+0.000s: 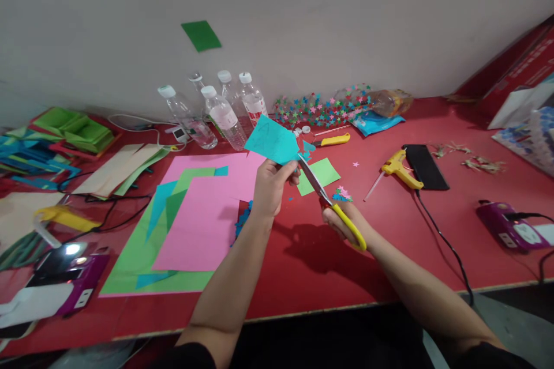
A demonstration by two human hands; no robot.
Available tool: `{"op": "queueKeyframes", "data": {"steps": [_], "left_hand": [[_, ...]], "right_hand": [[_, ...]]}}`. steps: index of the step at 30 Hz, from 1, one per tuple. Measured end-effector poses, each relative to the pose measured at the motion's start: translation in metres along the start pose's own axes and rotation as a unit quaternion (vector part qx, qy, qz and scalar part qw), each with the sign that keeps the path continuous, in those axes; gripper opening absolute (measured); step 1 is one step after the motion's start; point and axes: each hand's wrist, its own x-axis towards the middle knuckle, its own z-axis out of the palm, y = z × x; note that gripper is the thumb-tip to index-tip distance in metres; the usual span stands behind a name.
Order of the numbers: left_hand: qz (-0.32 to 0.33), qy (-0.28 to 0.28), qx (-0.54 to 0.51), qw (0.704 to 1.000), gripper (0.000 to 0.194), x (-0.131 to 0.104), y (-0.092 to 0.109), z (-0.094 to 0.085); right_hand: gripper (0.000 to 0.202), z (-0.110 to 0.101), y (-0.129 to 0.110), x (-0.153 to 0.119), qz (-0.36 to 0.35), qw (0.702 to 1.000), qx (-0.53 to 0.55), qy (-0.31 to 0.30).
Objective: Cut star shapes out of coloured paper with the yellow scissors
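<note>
My left hand (pixel 272 187) pinches a piece of turquoise paper (pixel 272 139) by its lower right edge, above the red table. Faint drawn lines show on the paper. In my right hand (pixel 341 222) is a pair of scissors with yellow handles (pixel 352 228). Their blade tips meet the paper's right edge, close to my left fingertips; whether they are cutting into it I cannot tell. Behind the blades lie turquoise paper scraps (pixel 308 150) and a light green paper square (pixel 326 174). Small pink and blue paper stars (pixel 343 194) lie in a pile near my right hand.
Stacked coloured sheets (pixel 201 225) lie to the left. Several plastic bottles (pixel 225 118) stand along the wall, beside a star-covered bottle (pixel 324 108) on its side. A yellow utility knife (pixel 335 140), a corded glue gun (pixel 396 168), a black phone (pixel 426 167) and a purple power strip (pixel 504 225) are rightward.
</note>
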Motion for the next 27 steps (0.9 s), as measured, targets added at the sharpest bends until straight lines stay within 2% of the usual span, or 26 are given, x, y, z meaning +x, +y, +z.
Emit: {"op": "queueKeyframes", "data": {"steps": [4, 13, 19, 27], "left_hand": [[0.007, -0.005, 0.013, 1.000, 0.011, -0.001, 0.000, -0.001], [0.026, -0.009, 0.064, 0.998, 0.014, -0.001, 0.001, -0.003], [0.006, -0.028, 0.066, 0.997, 0.012, 0.002, 0.004, -0.008], [-0.024, -0.040, 0.040, 0.998, 0.012, 0.004, 0.012, -0.013]], "right_hand": [[0.049, -0.003, -0.001, -0.001, -0.015, 1.000, -0.007, -0.026], [0.044, -0.005, -0.001, 0.001, -0.005, 0.999, -0.040, -0.014], [0.043, -0.005, 0.002, 0.002, 0.026, 0.999, -0.044, -0.006], [0.044, -0.005, 0.003, 0.002, 0.023, 0.999, -0.048, -0.002]]}}
